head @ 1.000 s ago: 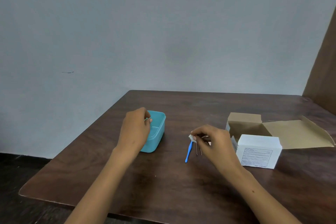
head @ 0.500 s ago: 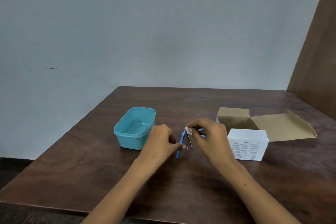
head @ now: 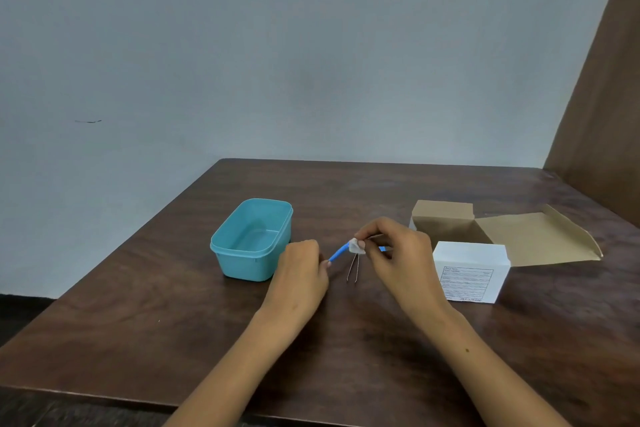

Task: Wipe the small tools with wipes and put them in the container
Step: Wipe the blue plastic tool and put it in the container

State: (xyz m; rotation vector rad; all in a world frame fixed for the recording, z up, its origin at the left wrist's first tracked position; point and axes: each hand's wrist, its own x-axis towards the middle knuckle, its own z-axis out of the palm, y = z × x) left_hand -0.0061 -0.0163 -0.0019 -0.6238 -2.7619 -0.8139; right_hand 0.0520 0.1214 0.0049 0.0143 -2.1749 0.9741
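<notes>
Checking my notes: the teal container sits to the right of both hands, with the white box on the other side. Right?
Not quite. In the head view the teal container sits left of the left hand and right hand; the white box is on the other side.

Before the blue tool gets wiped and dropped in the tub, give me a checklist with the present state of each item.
1. Left hand holds the blue tool by its near end: ok.
2. Right hand pinches the wipe on the tool: ok.
3. Tweezers dangle from the right hand's grip: not ok, may slip.
4. Tub open, beside the left hand: ok.
5. Tool clean: cannot tell.
6. Wipe box open: ok.
</notes>
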